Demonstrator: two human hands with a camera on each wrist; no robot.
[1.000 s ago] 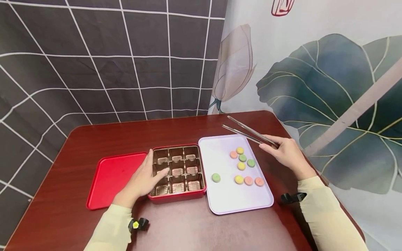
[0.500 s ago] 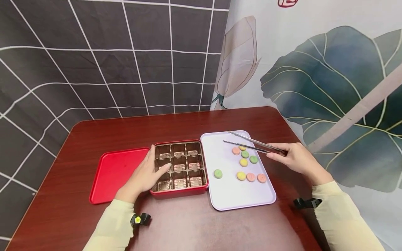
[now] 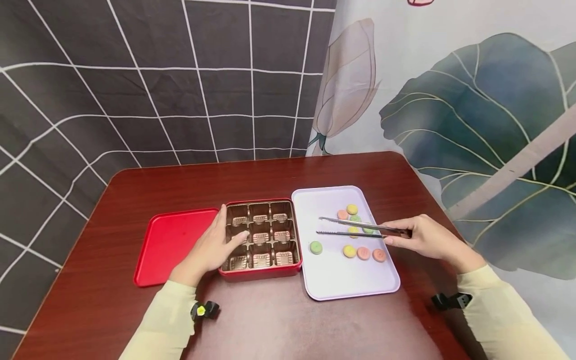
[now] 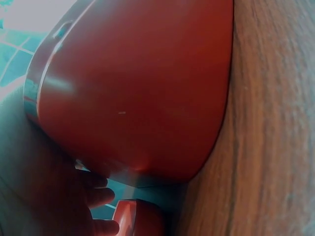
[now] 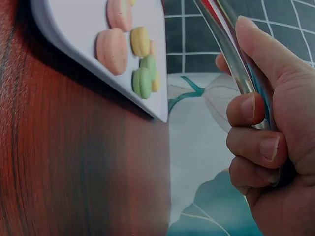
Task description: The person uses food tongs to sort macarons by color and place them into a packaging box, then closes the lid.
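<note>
In the head view a red box (image 3: 261, 272) holds a gold insert of several bare compartments. My left hand (image 3: 208, 251) rests along its left side, fingers extended and thumb over the rim. The left wrist view has the box's red wall (image 4: 138, 88) close up. My right hand (image 3: 425, 237) grips metal tongs (image 3: 373, 227) near their joined end, fingers curled round them in the right wrist view. The tongs' two arms stand apart over a pale lilac tray (image 3: 346, 282), overlapping a green macaron (image 3: 369, 228) and a yellow macaron (image 3: 353, 231); nothing is pinched between their tips.
A red lid (image 3: 173, 245) lies left of the box. Several pink, yellow and green macarons lie on the tray, among them a lone green macaron (image 3: 316, 247) at its left. The tray adjoins the box's right side on the dark wooden table (image 3: 265, 320).
My right hand has lowered the tongs from beyond the tray's far edge toward me, over the macarons. My left hand stays at the box. The head view has shifted slightly.
</note>
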